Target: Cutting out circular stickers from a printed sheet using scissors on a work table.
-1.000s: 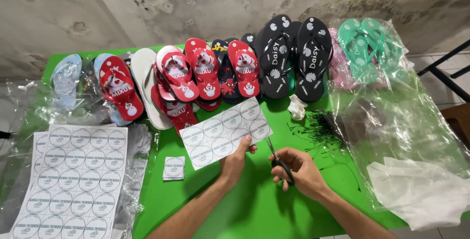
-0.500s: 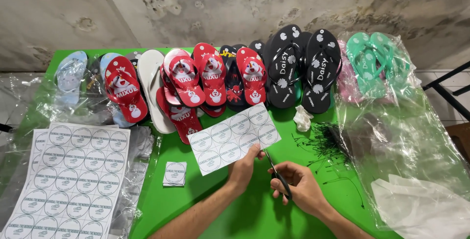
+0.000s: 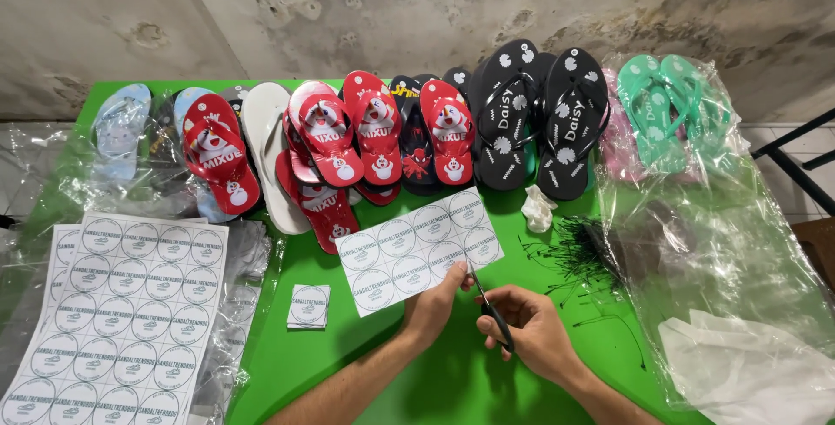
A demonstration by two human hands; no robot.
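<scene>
On green surface (image 3: 287, 364), left hand (image 3: 435, 303) pinches label sheet (image 3: 417, 249); right hand (image 3: 535, 329) grips scissors (image 3: 490, 307), blades at sheet's edge, flip-flops (image 3: 374, 138) behind.

A single head-worn camera looks down and forward over the green table (image 3: 452, 381) from close above the person's forearms. It faces a stained wall (image 3: 417, 7) behind the table's far edge, where the row of flip-flops (image 3: 374, 142) lies. The left hand (image 3: 435, 303) and right hand (image 3: 531, 329) sit low in the centre of the frame.
</scene>
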